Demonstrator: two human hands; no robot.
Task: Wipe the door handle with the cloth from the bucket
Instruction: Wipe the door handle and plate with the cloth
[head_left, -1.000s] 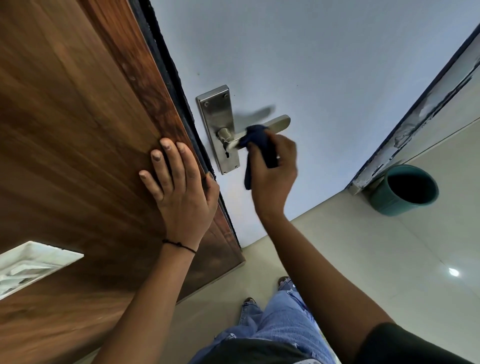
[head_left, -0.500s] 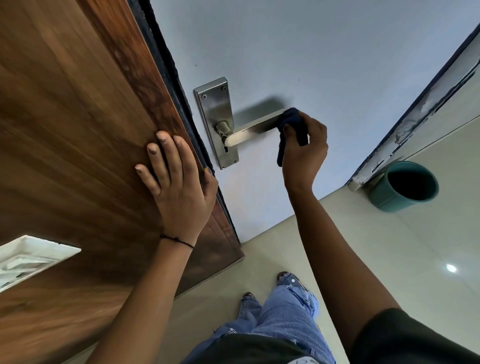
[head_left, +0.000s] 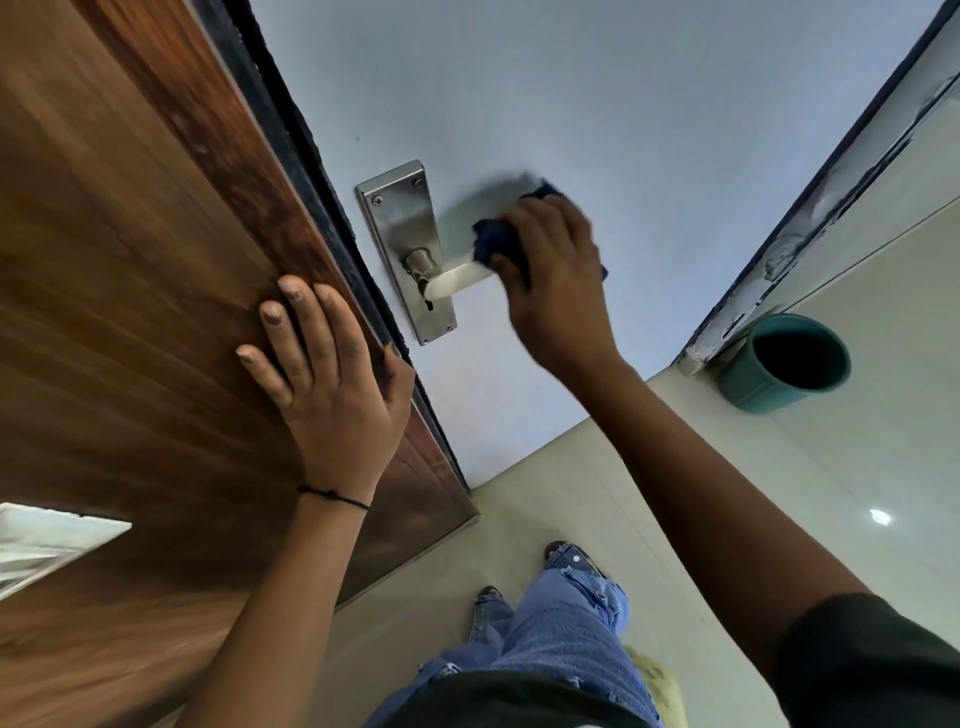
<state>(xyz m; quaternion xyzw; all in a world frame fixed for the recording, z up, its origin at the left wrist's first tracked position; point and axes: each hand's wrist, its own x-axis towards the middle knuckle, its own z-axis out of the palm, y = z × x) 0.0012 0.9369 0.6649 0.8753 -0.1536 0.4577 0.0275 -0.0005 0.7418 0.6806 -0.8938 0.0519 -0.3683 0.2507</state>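
I am closing my right hand (head_left: 558, 280) around a dark blue cloth (head_left: 496, 240) and pressing it onto the lever of the steel door handle (head_left: 457, 276), partway along the lever from its round spindle, so that only the inner stretch of the lever is showing bare. The fingers are curling over the cloth and gripping it (a corner of blue is peeking out above my knuckles, and the hand itself is blurring a little). The handle's long backplate (head_left: 402, 228) is sitting on the pale grey door (head_left: 597, 104), just beside the door's dark edge strip. My left hand (head_left: 327, 374) is lying flat and spread on the brown wooden panel (head_left: 130, 260) to the left of the handle, fingers extended and holding nothing, the thumb reaching toward the dark strip. The teal bucket (head_left: 789, 364) is standing on the tiled floor (head_left: 857, 493) to the right of the handle, well apart from it, against the foot of the door frame (head_left: 831, 171).
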